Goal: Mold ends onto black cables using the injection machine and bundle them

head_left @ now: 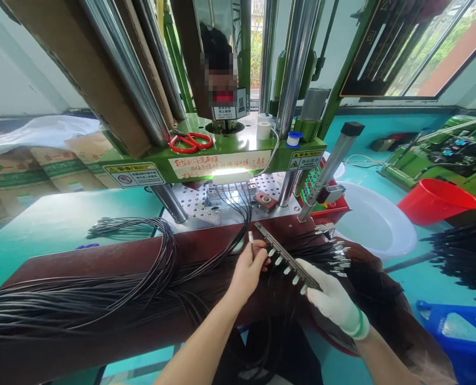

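Just in front of the press (222, 147), over the dark red tabletop (101, 256), the person holds a long metal bar (285, 257) in both hands' reach. Its long axis runs on a slant. The far end points up and away towards the press's perforated base plate (193, 200), and the near end comes down towards the person's right. A row of small plugs sits along the bar, their tips poking out to its near-left side.

The right hand (333, 302), in a white glove, has its fingers closed round the bar's near end. The left hand (246, 271) is bare. Its fingers are pinched on a single plug (251, 239), held close to upright with the metal tip up, just beside the bar's far half. Whether the plug touches the bar I cannot tell.

A thick bundle of black cables (81, 299) lies across the tabletop in front of the press, sweeping out to its left, and a few strands loop up onto the base plate. More loose plug ends (338, 251) fan out in front of the press on its right.

On the press's green deck lies a pair of red scissors (190, 141). To the right of the press stand a white basin (378, 222) and, further out, a red bucket (436, 200).
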`<state>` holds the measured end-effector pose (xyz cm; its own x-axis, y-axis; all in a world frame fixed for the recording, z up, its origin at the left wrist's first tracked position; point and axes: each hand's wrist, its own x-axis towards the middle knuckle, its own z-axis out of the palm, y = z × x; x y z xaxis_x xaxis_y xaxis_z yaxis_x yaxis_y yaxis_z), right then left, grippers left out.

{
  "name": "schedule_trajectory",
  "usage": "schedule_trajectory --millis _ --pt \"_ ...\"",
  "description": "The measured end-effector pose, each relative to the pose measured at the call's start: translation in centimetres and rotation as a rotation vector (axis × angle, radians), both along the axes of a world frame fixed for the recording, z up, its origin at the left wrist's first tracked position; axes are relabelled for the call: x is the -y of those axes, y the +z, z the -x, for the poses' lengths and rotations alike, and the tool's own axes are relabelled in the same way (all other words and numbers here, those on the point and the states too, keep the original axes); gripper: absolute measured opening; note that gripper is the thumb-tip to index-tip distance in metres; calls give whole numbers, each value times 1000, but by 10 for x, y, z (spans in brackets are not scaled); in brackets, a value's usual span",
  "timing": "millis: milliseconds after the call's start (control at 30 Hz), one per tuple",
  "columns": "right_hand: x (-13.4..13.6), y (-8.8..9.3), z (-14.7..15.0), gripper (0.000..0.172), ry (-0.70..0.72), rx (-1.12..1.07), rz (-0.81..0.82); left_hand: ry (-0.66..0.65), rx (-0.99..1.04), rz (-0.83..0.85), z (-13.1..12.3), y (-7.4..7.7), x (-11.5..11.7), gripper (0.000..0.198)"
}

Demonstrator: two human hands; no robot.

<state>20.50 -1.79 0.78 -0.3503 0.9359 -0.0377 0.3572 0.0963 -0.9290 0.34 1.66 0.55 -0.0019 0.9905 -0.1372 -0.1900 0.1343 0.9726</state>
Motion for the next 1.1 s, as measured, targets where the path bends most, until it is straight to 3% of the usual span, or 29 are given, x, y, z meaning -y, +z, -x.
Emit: schedule_trajectory --millis 100,267,367,900,1100 --pt "0 -3 -3 54 -35 -120 17 29 67 71 11 7 2 30" --pt "0 6 -1 50 3 -137 94 -263 90 157 20 10 6 36" --pt "1 11 1 47 16 -166 88 -329 81 150 19 8 5 34" --pt "-2 3 -5 49 92 -168 68 -361 168 190 22 8 -1 29" --pt "-2 4 -3 57 126 95 -7 -289 55 115 18 0 2 30"
